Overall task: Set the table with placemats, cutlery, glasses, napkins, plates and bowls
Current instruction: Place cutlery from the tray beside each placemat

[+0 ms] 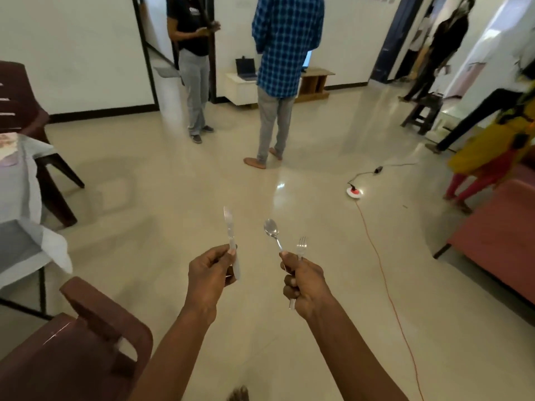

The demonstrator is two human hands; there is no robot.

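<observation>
Cutlery is the step in hand, I judge: it is held up over open floor and not yet laid. One table [13, 198], cloth-covered, sits at the left edge of the frame, well apart from both hands. The next move calls for a turn toward it, then setting each piece down at a place, with neither grip loosening on the way.

Brown chairs number two: the near chair [86, 342] at lower left and the far chair [23, 111] at upper left, both close by the table.

At low centre the left hand [210, 273] curls round the handle of the single knife [230, 235], thumb pressed on it, blade pointing up. Just right of it the right hand [304, 282] is closed in a fist round two handles together: one spoon [271, 228], bowl up and leaning left, and one fork [301, 247], tines up. That makes three pieces in all.

No placemats, glasses, plates or bowls can be made out; a patterned thing on the table is too blurred to name.
</observation>
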